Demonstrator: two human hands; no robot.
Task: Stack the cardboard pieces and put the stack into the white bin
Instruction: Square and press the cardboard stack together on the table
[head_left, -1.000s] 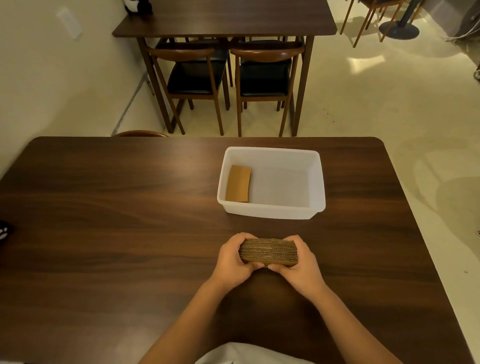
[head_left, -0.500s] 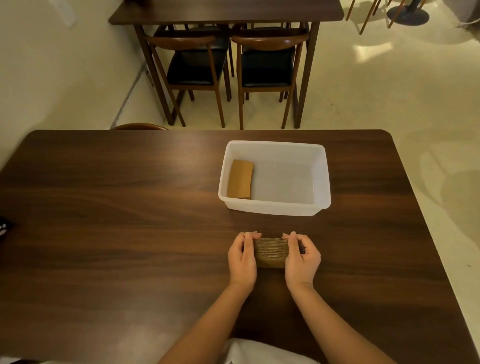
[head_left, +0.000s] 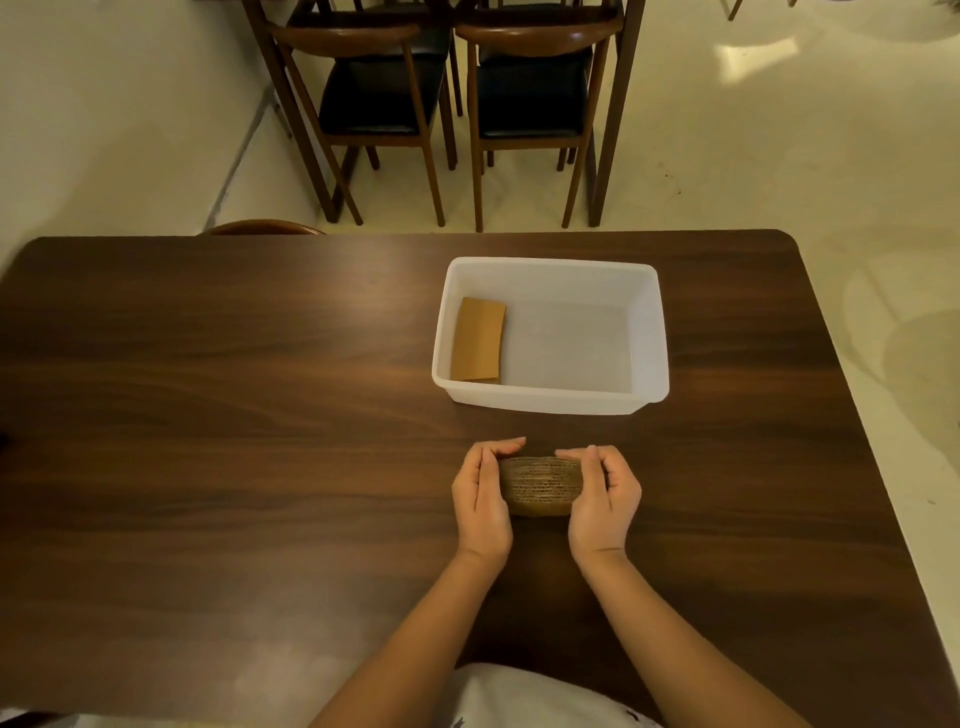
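Note:
A stack of brown corrugated cardboard pieces (head_left: 540, 486) stands on the dark wooden table (head_left: 234, 415), just in front of the white bin (head_left: 553, 400). My left hand (head_left: 483, 493) presses flat against the stack's left end. Against its right end my right hand (head_left: 602, 493) is pressed, fingers curled over the top. Both hands squeeze the stack between them. Inside the bin, along its left wall, lies one flat cardboard piece (head_left: 478, 340); the remainder of the bin floor is bare.
Beyond the table's far edge stand two wooden chairs (head_left: 530, 93) with black seats under another dark table. A chair back (head_left: 262, 228) peeks over the far left edge. The floor lies to the right of the table.
My hands shifted from cupping the stack from below at its near corners to pressing flat on its two ends. The camera view tilted down a little.

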